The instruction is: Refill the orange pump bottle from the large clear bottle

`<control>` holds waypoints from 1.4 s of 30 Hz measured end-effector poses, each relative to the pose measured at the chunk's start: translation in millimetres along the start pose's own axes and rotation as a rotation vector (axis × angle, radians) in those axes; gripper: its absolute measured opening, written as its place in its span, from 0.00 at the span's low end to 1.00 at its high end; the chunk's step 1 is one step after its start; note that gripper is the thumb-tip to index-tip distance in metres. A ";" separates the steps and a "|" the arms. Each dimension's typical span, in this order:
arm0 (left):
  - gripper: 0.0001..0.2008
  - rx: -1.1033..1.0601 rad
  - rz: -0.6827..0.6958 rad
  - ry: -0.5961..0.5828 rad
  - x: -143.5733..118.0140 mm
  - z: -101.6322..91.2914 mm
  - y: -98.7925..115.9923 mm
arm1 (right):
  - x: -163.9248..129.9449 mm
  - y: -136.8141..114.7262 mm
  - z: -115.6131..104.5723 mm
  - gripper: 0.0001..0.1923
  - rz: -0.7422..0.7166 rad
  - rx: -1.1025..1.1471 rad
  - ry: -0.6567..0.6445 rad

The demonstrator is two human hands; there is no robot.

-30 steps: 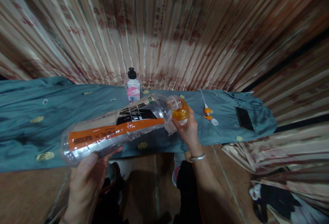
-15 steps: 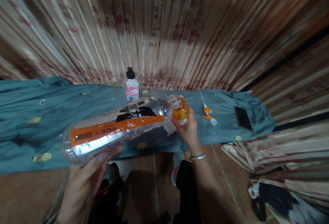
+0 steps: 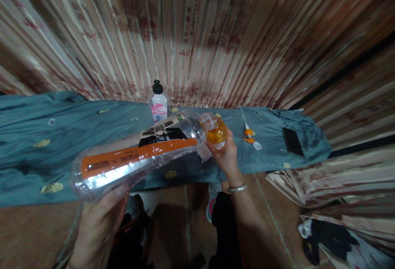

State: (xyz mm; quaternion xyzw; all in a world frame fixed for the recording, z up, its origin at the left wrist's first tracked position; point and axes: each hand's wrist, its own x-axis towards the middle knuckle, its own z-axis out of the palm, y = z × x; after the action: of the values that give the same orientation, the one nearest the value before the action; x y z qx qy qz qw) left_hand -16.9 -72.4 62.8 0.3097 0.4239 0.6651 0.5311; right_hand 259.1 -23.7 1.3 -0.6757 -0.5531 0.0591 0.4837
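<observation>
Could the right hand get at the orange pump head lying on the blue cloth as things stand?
Probably not freely: the right hand is wrapped around a small orange bottle under the large bottle. The pump head lies just to its right on the cloth, nothing between them.

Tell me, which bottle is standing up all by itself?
The small bottle with the black cap and pink label, standing upright on the blue cloth. The big clear bottle with the orange stripe is tipped sideways in the left hand, touching the small orange container.
</observation>
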 end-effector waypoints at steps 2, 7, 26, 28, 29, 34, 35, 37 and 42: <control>0.23 0.002 -0.001 0.014 -0.4 -1.7 -0.5 | 0.4 -0.3 -0.2 0.34 0.004 0.002 0.000; 0.23 -0.006 -0.017 0.010 0.1 -3.7 -0.1 | 0.6 0.8 0.9 0.35 0.001 -0.004 0.018; 0.30 -0.050 0.032 0.013 1.8 -1.0 0.1 | -1.3 1.2 0.2 0.33 -0.026 -0.003 0.009; 0.32 -0.061 0.037 0.026 2.5 -0.2 -0.3 | -1.4 1.5 0.4 0.34 -0.025 -0.009 0.008; 0.33 -0.062 0.037 0.032 2.8 0.1 -0.5 | -1.5 1.7 0.5 0.34 -0.024 -0.012 0.008; 0.34 -0.071 0.046 0.045 3.5 1.3 -0.6 | -1.6 2.2 0.7 0.34 -0.030 -0.013 0.004; 0.34 -0.074 0.047 0.044 3.5 1.4 -0.7 | -1.5 2.2 0.7 0.34 -0.032 -0.013 0.004; 0.35 -0.075 0.043 0.040 3.3 1.4 -0.8 | -1.3 2.1 0.6 0.34 -0.032 -0.013 0.007; 0.35 -0.081 0.044 0.045 1.9 2.7 0.0 | -1.0 2.2 0.2 0.34 -0.028 -0.004 -0.001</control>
State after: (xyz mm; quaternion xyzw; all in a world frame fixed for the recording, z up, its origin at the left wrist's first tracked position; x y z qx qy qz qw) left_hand -15.1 -70.0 63.9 0.2823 0.4016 0.7000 0.5186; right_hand 260.1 -24.2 -0.8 -0.6689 -0.5630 0.0516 0.4827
